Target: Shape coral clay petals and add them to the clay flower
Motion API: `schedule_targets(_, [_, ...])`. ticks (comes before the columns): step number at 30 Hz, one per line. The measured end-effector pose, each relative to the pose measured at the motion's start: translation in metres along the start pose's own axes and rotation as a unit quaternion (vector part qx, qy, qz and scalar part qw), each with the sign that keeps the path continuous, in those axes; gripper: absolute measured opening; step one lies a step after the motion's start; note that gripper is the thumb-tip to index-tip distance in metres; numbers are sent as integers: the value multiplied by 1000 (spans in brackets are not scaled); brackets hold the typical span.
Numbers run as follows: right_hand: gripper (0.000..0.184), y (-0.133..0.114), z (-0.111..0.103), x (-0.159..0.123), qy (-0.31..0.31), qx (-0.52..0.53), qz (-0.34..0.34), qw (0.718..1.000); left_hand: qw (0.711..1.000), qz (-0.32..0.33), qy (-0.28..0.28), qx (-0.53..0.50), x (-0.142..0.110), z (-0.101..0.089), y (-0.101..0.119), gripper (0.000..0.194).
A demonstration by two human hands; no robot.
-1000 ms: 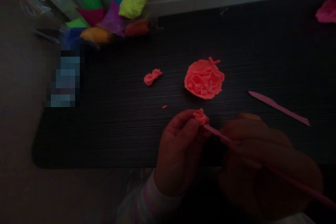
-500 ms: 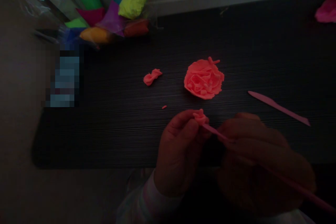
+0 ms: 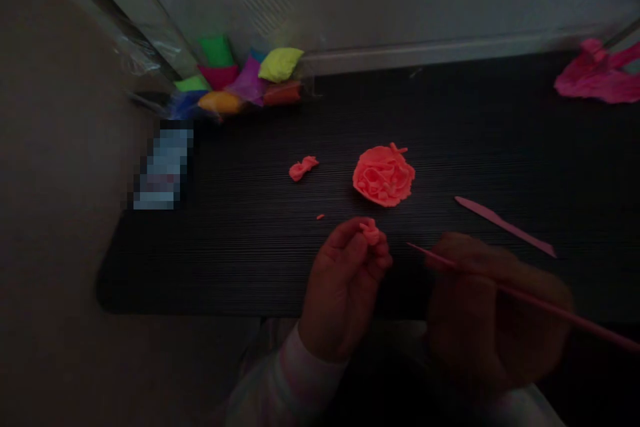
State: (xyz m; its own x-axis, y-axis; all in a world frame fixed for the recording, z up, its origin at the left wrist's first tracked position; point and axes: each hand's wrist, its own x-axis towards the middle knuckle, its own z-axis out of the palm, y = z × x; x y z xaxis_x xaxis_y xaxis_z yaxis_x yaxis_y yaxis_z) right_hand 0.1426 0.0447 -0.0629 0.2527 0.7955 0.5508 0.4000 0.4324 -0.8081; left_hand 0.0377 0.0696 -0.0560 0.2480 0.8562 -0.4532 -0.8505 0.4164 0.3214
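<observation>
Between the thumb and fingers of my left hand (image 3: 343,287) is a small coral-pink piece of modelling clay (image 3: 370,232), rolled and folded. My right hand (image 3: 495,307) grips a long pink modelling tool (image 3: 530,299) like a pen; its thin tip points left, a short way right of the clay piece and apart from it. Just beyond my hands a bowl-like coral clay shape (image 3: 384,177) with a ragged rim lies on the dark table, filled with folded strips and small bits. A twisted clay lump (image 3: 303,168) and a tiny clay crumb (image 3: 321,217) lie to its left.
A pink clay knife (image 3: 505,225) lies on the dark table (image 3: 225,260) to the right. Colourful clay packets (image 3: 245,83) in clear plastic stand at the back left, near a blurred-out pale object (image 3: 164,170). Bright pink crumpled material (image 3: 595,77) sits at the back right.
The tool in my right hand has drawn away from the clay piece, which it was touching before. My left hand still holds the piece. The whole view has shifted, showing more of the back.
</observation>
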Motion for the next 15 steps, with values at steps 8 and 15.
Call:
schedule_targets(8, [19,21,-40,1,-46,-177,-30,983,999,13,-2,-31,0,0,1,12])
schedule_targets(15, [15,36,-63,17,-222,-335,-137,905,999,5,-1,-51,-3,1,2,12])
